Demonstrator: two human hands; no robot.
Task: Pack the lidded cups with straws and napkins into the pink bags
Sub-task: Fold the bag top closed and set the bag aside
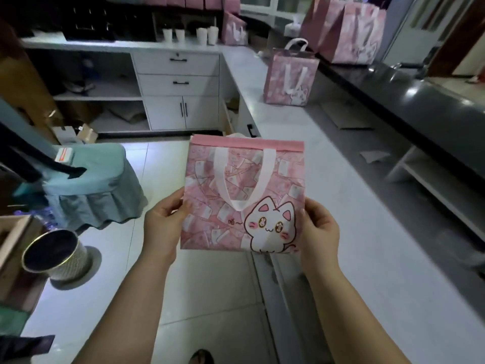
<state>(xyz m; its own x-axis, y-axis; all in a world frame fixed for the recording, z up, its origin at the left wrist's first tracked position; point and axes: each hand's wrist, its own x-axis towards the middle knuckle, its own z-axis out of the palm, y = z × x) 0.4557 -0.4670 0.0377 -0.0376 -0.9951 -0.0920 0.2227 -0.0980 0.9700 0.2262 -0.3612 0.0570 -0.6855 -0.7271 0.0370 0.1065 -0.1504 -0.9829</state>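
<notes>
Currently, left hand [162, 227]: fingers pinching the pink bag's left edge, thumb in front; the grip is looking light, so the slick cloth could be slipping out.
Cups [202, 36]: standing at the far edge of the tabletop [126, 45], well apart from the hands; white, lidded, too blurred to be showing straws.
Pink bag [244, 195]: hanging flat and unopened over the floor beside the tabletop's left edge; glossy printed fabric, white strap handles; its collapsed mouth could be snagging a cup.
Right hand [319, 229]: fingers gripping the bag's right edge.
</notes>
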